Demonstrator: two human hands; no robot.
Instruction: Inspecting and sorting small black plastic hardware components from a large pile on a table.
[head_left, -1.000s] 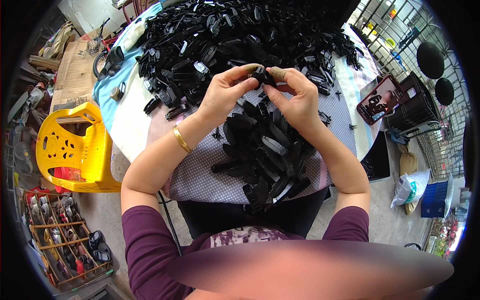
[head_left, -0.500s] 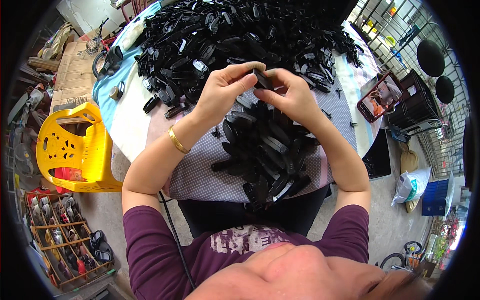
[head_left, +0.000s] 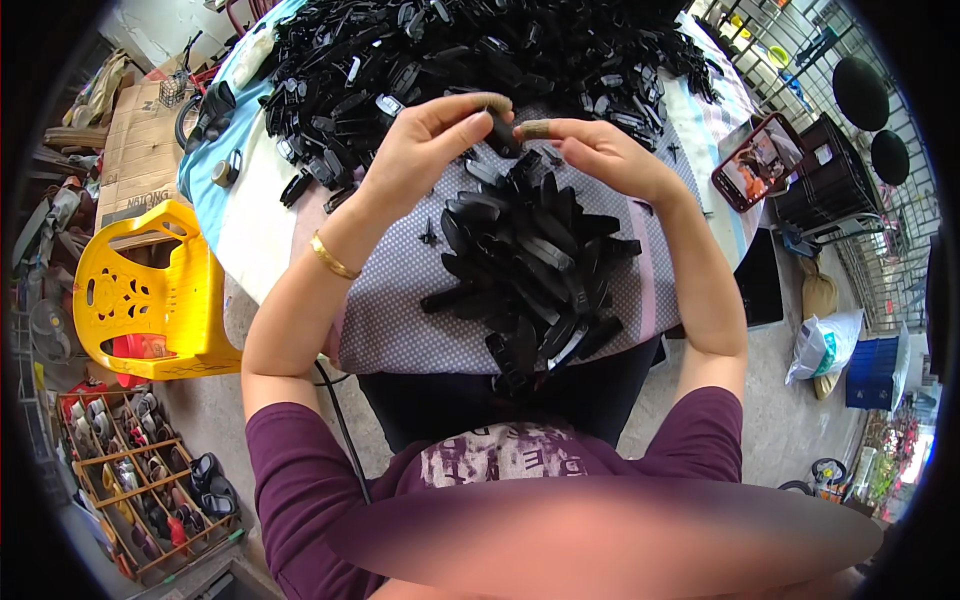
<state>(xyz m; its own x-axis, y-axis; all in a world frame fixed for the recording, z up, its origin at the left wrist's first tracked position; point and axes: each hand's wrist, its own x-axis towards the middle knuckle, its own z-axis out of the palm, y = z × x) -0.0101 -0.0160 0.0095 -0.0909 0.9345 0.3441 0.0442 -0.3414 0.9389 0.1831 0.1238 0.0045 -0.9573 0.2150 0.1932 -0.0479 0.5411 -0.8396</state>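
Observation:
Over the near edge of a big heap, my left hand (head_left: 440, 140) pinches a small, elongated black plastic piece (head_left: 503, 137) between thumb and fingers. My right hand (head_left: 605, 158) is at its right side, index finger stretched out with its tip at the piece, thumb apart from it. Both index fingers have tan wrapping. Below my hands lies a smaller pile of curved black plastic pieces (head_left: 540, 255) on the dotted cloth (head_left: 390, 320). The large heap of glossy black pieces (head_left: 440, 60) covers the far part of the table.
A phone (head_left: 757, 162) stands propped at the table's right edge. At the left are a yellow plastic chair (head_left: 205, 300), a shoe rack (head_left: 140, 480) and cardboard (head_left: 150, 140). A small round object (head_left: 228, 168) lies near the left table edge. A white sack (head_left: 825, 345) rests on the floor at right.
My right hand has opened and drawn away to the right from the black piece. My left hand, still gripping it, has shifted slightly left and farther from me.

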